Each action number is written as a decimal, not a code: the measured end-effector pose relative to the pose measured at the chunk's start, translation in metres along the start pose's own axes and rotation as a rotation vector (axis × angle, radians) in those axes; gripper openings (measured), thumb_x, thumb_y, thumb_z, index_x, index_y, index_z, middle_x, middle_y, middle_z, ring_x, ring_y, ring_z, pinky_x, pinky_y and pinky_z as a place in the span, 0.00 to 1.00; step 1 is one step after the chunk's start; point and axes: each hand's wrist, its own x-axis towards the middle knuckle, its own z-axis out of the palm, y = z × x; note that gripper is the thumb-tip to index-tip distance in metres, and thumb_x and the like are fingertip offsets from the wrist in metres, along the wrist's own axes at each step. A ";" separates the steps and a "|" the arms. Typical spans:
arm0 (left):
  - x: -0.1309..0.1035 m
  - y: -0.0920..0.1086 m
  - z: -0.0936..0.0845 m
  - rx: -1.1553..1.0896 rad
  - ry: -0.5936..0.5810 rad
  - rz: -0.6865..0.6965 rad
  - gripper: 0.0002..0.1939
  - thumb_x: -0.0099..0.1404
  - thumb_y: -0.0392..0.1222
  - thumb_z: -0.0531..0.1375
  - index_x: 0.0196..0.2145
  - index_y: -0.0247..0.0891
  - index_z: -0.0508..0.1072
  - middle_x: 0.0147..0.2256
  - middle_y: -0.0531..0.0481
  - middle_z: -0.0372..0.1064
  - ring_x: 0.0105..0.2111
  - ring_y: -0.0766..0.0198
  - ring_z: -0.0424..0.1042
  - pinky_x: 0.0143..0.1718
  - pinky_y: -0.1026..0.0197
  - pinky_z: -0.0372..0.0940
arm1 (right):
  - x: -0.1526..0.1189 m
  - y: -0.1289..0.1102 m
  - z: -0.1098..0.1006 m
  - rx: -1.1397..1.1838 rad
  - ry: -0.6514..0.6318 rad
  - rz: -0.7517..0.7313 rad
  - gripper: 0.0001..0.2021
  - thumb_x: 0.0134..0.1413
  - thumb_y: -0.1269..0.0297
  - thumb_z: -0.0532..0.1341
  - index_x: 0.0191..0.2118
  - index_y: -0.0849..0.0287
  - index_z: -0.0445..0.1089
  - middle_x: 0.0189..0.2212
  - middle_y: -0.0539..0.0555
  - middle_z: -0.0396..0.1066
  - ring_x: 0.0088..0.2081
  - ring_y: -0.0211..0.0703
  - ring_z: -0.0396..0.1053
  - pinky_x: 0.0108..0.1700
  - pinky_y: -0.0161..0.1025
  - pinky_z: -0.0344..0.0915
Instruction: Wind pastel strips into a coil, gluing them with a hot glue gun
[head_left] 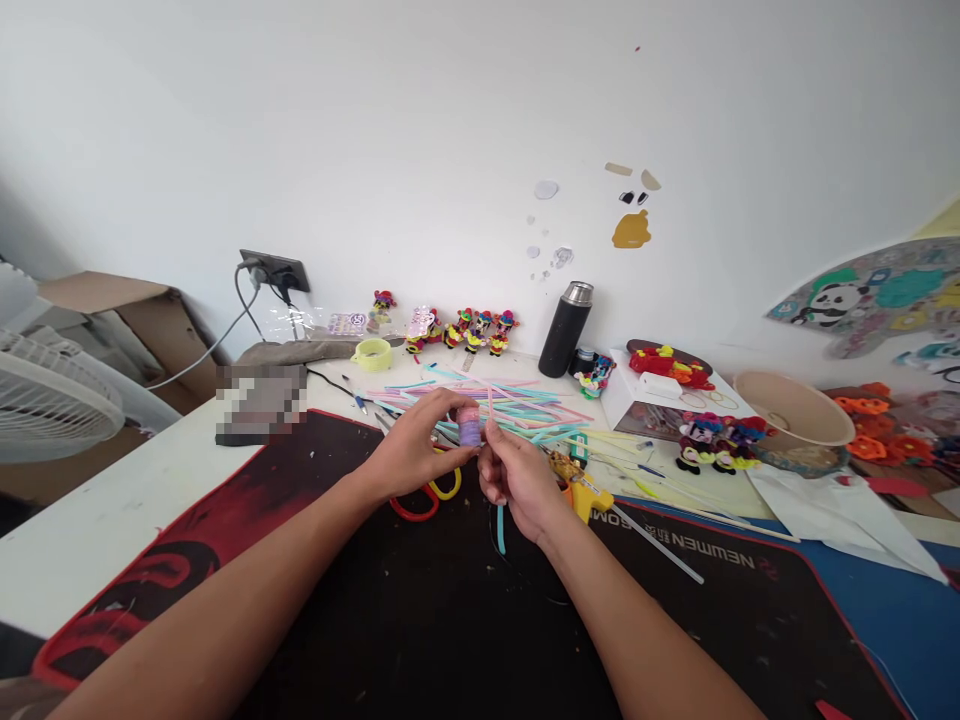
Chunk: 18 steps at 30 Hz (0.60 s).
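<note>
Between the thumb and fingers of my left hand (412,445) is a small pink-and-purple coil of fuzzy pipe cleaner (469,430), held upright above the dark desk mat (420,620). Close beside it, my right hand (521,480) is closed on a pipe cleaner (502,530); its pink end sticks up above the fingers and its light-blue end hangs below. Whether this strand joins the coil I cannot tell. Scissors with red and yellow handles (415,508) lie partly behind my left hand. A yellow glue gun (591,498) lies just right of my right hand.
Pastel pipe cleaners (525,400) are heaped behind my hands. Along the wall stand several small figures (480,330), a yellow tape roll (373,355) and a black thermos (566,330). On the right are a white box (622,385) and a beige bowl (795,405); a fan (56,395) stands left.
</note>
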 end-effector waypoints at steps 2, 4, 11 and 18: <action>0.000 -0.001 0.001 0.019 0.003 0.017 0.23 0.65 0.40 0.66 0.56 0.42 0.70 0.52 0.43 0.72 0.54 0.51 0.70 0.58 0.49 0.65 | 0.000 0.001 0.000 -0.013 -0.024 0.003 0.28 0.51 0.36 0.69 0.29 0.58 0.65 0.17 0.43 0.63 0.13 0.30 0.56 0.14 0.30 0.44; 0.000 -0.001 0.001 0.032 0.001 0.028 0.22 0.65 0.39 0.66 0.56 0.42 0.71 0.52 0.43 0.72 0.54 0.51 0.70 0.58 0.48 0.65 | -0.001 0.002 0.001 -0.022 -0.036 0.008 0.27 0.50 0.37 0.70 0.29 0.58 0.65 0.17 0.43 0.62 0.13 0.30 0.56 0.14 0.29 0.44; -0.001 -0.002 0.002 0.050 -0.013 0.041 0.22 0.66 0.41 0.66 0.57 0.42 0.71 0.52 0.42 0.71 0.54 0.52 0.70 0.58 0.48 0.66 | -0.001 0.002 0.001 0.007 -0.038 0.021 0.27 0.48 0.39 0.72 0.28 0.57 0.64 0.15 0.42 0.59 0.14 0.30 0.55 0.15 0.29 0.44; -0.003 -0.001 0.006 0.130 0.005 0.077 0.24 0.66 0.41 0.66 0.58 0.43 0.71 0.52 0.41 0.71 0.55 0.50 0.70 0.57 0.47 0.67 | 0.000 0.003 0.002 0.003 -0.031 0.015 0.28 0.48 0.36 0.70 0.30 0.57 0.64 0.15 0.42 0.60 0.13 0.30 0.55 0.15 0.29 0.43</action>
